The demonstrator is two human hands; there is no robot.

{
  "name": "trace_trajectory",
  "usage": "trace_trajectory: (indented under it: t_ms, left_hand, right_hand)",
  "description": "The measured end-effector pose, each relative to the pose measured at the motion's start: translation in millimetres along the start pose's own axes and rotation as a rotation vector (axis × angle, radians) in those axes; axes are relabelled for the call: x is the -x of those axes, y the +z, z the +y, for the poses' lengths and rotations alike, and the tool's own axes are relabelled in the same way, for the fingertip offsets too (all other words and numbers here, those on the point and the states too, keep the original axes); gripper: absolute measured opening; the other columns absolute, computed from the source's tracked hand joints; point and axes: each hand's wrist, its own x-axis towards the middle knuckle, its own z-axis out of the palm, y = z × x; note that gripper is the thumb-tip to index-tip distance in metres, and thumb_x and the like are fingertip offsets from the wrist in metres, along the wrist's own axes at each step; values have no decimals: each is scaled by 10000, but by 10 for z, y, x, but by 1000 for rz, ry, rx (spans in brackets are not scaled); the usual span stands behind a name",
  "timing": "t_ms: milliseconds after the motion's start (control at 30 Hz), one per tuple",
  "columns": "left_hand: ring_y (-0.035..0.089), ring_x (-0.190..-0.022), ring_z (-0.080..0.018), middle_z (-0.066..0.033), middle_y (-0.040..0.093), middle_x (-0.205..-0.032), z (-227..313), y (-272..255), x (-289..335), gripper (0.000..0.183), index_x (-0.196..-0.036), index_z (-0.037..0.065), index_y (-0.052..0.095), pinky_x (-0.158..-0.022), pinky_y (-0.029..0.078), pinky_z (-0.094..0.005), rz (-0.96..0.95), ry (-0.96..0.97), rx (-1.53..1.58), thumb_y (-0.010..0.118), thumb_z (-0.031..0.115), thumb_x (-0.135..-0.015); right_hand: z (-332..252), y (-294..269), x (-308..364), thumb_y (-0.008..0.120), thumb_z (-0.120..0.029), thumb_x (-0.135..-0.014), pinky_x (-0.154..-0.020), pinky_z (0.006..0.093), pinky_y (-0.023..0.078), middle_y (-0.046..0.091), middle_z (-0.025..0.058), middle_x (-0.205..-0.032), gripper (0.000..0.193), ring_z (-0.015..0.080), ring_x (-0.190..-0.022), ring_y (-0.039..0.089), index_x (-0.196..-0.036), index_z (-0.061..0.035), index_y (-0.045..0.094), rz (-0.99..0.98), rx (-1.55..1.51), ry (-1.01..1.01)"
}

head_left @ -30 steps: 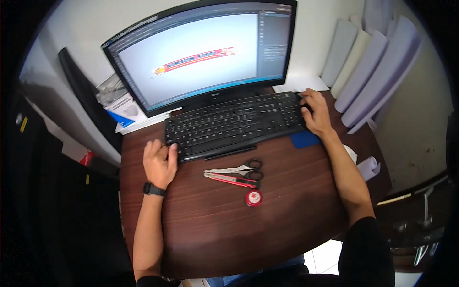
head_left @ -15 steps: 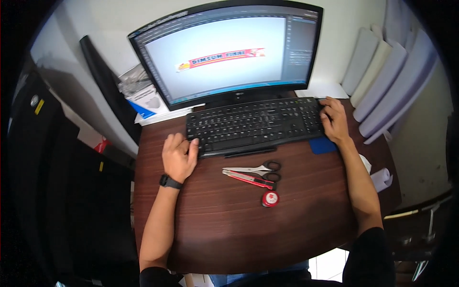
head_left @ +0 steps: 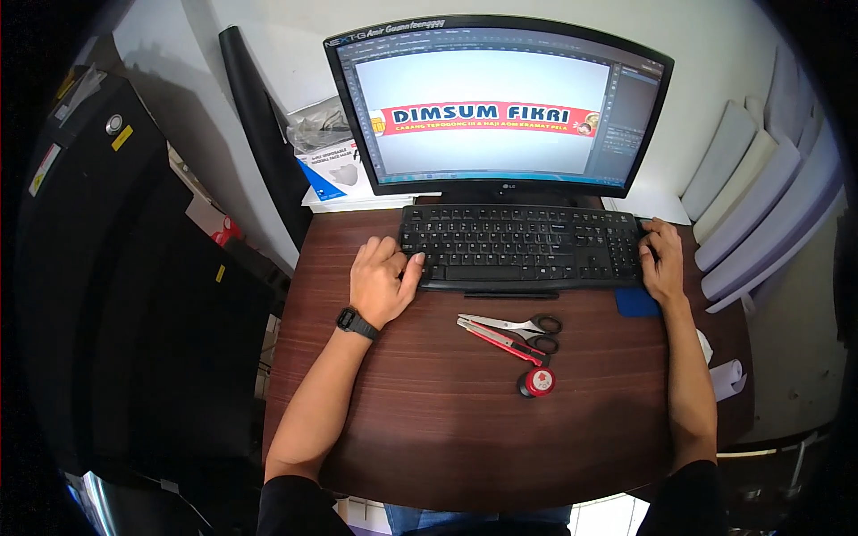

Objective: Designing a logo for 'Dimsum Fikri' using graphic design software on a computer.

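Observation:
My left hand (head_left: 382, 282) rests at the left edge of the black keyboard (head_left: 500, 273), its fingers bent and its thumb stretched apart over the lower corner keys. Nothing is held in it. Past the keyboard's right end, my right hand (head_left: 662, 264) curves over a dark computer mouse, almost wholly hidden under the fingers. A blue mouse pad (head_left: 636, 302) shows below that hand. Behind the keyboard stands a black monitor (head_left: 500, 189), showing a red banner design with dark lettering on white.
On the brown desk (head_left: 429, 420) lie scissors (head_left: 505, 325), a red box cutter (head_left: 502, 341) and a small round red-and-black item (head_left: 539, 381). A mask box (head_left: 344, 171) stands left of the monitor. Paper rolls (head_left: 746, 210) lean at the right; a large black machine (head_left: 134, 295) stands left.
The banner design on the screen now appears much larger and fills most of its width. My view has shifted, so the desk sits farther right. Both hands keep their places by the keyboard.

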Motion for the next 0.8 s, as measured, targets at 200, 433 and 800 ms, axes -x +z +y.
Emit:
trace_trajectory:
  t_ms: [200,433,800]
  left_hand:
    - [533,-781,-275,-74,553,-771,-33,44,21,341,-619,28,642,-711,448,-402,-5,-11,-18,725,197,-904]
    - [536,-817,-310,-115,571,-871,32,-52,11,251,-747,22,644,-747,441,-423,-63,43,-10,730,212,-887]
    - [495,-1314,-347,-167,572,-1300,402,-29,26,453,-1221,56,700,-1135,342,-485,-349,180,144,717,381,-906]
  right_hand:
    - [6,-1,8,621,-176,-863,-1039,486,419,653,178,-1206,167,415,-1237,569,-866,-9,627,-12,24,2]
    - [64,49,-2,601,-174,-951,-1017,451,430,641,157,-1247,187,358,-1217,574,-1037,-26,678,94,152,199]
    - [302,151,56,667,-122,-911,-1027,419,479,632,170,-1231,242,363,-1180,600,-1126,-23,716,48,29,336]
